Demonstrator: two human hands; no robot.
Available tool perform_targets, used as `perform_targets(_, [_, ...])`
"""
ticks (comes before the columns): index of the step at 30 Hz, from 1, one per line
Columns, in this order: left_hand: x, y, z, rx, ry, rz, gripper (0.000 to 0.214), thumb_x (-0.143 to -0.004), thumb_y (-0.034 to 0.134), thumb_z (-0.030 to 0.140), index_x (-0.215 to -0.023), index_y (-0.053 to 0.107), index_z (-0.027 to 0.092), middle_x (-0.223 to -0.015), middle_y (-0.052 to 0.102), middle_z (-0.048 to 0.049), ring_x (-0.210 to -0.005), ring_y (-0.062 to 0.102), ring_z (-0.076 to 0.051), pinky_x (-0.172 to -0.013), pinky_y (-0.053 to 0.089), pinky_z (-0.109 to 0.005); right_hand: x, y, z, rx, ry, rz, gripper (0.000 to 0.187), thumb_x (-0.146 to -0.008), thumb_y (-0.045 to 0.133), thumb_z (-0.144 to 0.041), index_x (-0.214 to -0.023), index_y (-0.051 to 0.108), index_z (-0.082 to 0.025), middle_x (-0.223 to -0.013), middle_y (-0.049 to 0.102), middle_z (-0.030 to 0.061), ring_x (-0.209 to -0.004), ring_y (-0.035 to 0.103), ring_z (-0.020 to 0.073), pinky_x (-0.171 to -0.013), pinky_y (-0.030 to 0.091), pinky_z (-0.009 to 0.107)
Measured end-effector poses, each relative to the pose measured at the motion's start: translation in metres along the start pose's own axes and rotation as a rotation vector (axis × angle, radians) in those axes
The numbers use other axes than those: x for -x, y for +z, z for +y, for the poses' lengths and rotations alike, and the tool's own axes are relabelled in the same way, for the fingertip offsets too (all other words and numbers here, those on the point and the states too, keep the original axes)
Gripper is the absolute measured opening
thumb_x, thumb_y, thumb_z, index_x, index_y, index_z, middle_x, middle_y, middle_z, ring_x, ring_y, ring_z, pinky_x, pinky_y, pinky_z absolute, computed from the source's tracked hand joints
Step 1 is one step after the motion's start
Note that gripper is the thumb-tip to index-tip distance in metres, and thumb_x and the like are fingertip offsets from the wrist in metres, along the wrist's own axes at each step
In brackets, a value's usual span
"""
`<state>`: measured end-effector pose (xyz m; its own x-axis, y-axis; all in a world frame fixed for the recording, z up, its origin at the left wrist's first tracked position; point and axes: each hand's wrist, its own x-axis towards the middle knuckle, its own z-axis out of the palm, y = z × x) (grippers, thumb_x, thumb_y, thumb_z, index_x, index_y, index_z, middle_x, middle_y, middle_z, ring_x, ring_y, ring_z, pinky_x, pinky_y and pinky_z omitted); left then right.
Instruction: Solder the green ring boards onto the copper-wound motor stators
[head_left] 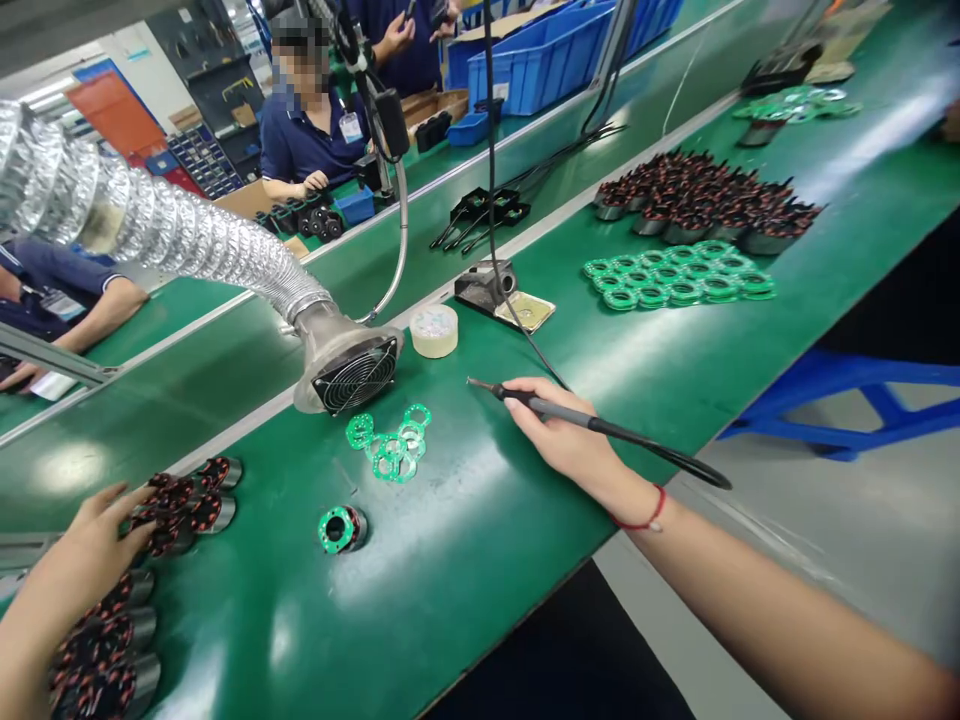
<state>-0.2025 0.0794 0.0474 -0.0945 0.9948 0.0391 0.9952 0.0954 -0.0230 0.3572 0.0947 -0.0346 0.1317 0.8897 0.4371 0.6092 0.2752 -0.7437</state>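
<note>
My right hand (559,430) grips a soldering iron (559,410) like a pen, its tip pointing left above the green bench. At the left, my left hand (79,560) reaches over a group of motor stators (172,515) with dark cores and copper-coloured windings. Its fingers are stretched and apart; whether they touch a stator I cannot tell. More stators (105,650) stand below that hand, partly hidden by the forearm. Between my hands, a single stator (343,530) with a green ring circuit board on it lies near several loose green ring boards (394,448).
A fume extractor hood (349,365) on a silver duct hangs low over the bench. Nearby are a tape roll (434,332) and a soldering iron stand (487,285). Stacked ring boards (679,278) and many stators (705,200) lie farther right. Co-workers (315,140) sit opposite.
</note>
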Motion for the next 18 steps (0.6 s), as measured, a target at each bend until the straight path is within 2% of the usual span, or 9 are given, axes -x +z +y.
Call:
perform_targets(2, [0.017,-0.011,0.024,0.052,0.056,0.025,0.038,-0.074,0.043,0.056,-0.103,0.055,0.035,-0.125,0.053,0.0014,-0.118,0.052,-0.032,-0.108,0.038,-0.053,-0.001,0.003,0.000,0.003,0.015,-0.018,0.016,-0.086,0.052,-0.030,-0.095,0.063,-0.021,-0.096,0.071,0.0051,-0.088,0.067,0.0209,-0.081,0.053,0.035])
perform_targets(4, [0.032,-0.014,0.050,0.113,0.098,0.000,0.035,-0.077,0.045,0.056,-0.105,0.056,0.037,-0.129,0.050,0.0028,-0.121,0.051,-0.029,-0.110,0.037,-0.049,0.000,0.004,0.002,0.001,0.031,-0.024,0.017,-0.086,0.053,-0.031,-0.096,0.063,-0.022,-0.096,0.070,0.0049,-0.087,0.066,0.0206,-0.080,0.053,0.035])
perform_targets(9, [0.061,0.008,0.113,0.275,0.155,-0.023,0.036,-0.081,0.045,0.048,-0.102,0.063,0.027,-0.126,0.056,-0.0082,-0.116,0.055,-0.029,-0.098,0.048,-0.043,0.007,0.002,-0.008,-0.063,0.043,-0.013,0.017,-0.086,0.054,-0.032,-0.096,0.063,-0.021,-0.091,0.071,0.0045,-0.080,0.067,0.0194,-0.074,0.054,0.033])
perform_targets(13, [0.069,0.023,0.158,0.470,0.211,-0.103,0.032,-0.085,0.046,0.043,-0.101,0.064,0.022,-0.113,0.060,-0.0088,-0.089,0.062,-0.020,-0.085,0.052,-0.035,0.015,0.006,-0.032,-0.094,-0.029,-0.065,0.015,-0.085,0.055,-0.031,-0.094,0.063,-0.023,-0.088,0.072,0.0040,-0.078,0.068,0.0196,-0.072,0.054,0.033])
perform_targets(16, [0.071,0.031,0.181,0.578,0.182,-0.090,0.027,-0.086,0.046,0.038,-0.099,0.063,0.021,-0.106,0.061,-0.0079,-0.082,0.060,-0.018,-0.072,0.051,-0.029,0.016,0.009,-0.039,0.001,-0.093,-0.016,0.013,-0.084,0.056,-0.031,-0.091,0.063,-0.023,-0.087,0.072,0.0048,-0.077,0.068,0.0202,-0.071,0.054,0.033])
perform_targets(18, [0.073,0.036,0.188,0.643,0.139,-0.047,0.024,-0.086,0.047,0.036,-0.095,0.063,0.020,-0.100,0.061,-0.0069,-0.079,0.058,-0.017,-0.068,0.049,-0.028,0.014,0.009,-0.033,0.079,-0.055,0.052,0.014,-0.083,0.055,-0.031,-0.090,0.064,-0.023,-0.080,0.071,0.0045,-0.071,0.067,0.0202,-0.065,0.052,0.033])
